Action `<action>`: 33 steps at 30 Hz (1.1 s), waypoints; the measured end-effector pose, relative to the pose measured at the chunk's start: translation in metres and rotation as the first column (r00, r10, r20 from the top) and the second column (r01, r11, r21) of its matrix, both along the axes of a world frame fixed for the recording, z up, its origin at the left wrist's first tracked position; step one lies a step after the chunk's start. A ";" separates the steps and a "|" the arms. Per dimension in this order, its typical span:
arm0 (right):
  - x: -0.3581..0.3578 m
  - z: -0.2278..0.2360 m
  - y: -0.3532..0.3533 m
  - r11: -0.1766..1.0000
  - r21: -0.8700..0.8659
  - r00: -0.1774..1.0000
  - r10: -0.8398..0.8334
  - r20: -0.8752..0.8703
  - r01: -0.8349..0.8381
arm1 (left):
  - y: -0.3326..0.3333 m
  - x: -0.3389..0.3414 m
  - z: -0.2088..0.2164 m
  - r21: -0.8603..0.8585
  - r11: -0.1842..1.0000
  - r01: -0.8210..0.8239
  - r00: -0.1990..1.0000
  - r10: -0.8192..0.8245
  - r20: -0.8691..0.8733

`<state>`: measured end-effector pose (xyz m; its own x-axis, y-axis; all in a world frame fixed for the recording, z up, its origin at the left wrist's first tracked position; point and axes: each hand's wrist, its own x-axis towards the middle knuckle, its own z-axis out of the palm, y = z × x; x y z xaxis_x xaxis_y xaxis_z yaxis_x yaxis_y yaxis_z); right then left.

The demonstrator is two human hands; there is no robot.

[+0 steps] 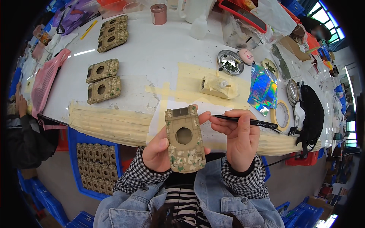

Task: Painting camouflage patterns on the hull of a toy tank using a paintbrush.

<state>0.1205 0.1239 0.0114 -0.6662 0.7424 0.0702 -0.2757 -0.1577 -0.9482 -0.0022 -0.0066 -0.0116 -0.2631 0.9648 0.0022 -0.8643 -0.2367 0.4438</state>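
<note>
My left hand [156,150] grips a tan camouflage toy tank hull [186,155], thumb along its left side and fingers behind it. A round hole opens in the middle of the hull, with its face turned toward me. In my right hand [243,144] black tweezers [262,123] are pinched, pointing left. Their tips are close to a fingertip at the hull's upper right; whether they hold a tiny piece cannot be made out. Beyond the hull, a tape-covered block [216,86] with a small white piece on top sits on the table.
More hulls lie at the left [104,91] and far left [114,32]; several fill a blue crate [76,178] below. A round dish [230,72] holds small green bits. Shiny sheets [262,89], a tape roll [281,123] and a black bag [311,114] lie right. Another person's hand [22,104] shows far left.
</note>
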 end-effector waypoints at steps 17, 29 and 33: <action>-0.001 0.002 0.000 1.000 -0.009 1.000 -0.012 0.026 0.013 | 0.000 -0.001 0.002 -0.015 0.999 0.039 0.999 -0.039 0.011; -0.002 0.001 0.000 1.000 -0.017 1.000 -0.017 0.017 0.018 | -0.001 -0.001 0.002 -0.028 0.998 0.055 0.998 -0.053 0.040; -0.002 0.003 0.000 1.000 -0.017 1.000 -0.013 0.013 0.013 | -0.002 -0.001 0.002 -0.039 0.997 0.064 0.997 -0.063 0.042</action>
<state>0.1183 0.1236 0.0143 -0.6572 0.7521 0.0490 -0.2657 -0.1703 -0.9489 -0.0029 -0.0082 -0.0091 -0.2004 0.9786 -0.0466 -0.8945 -0.1633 0.4161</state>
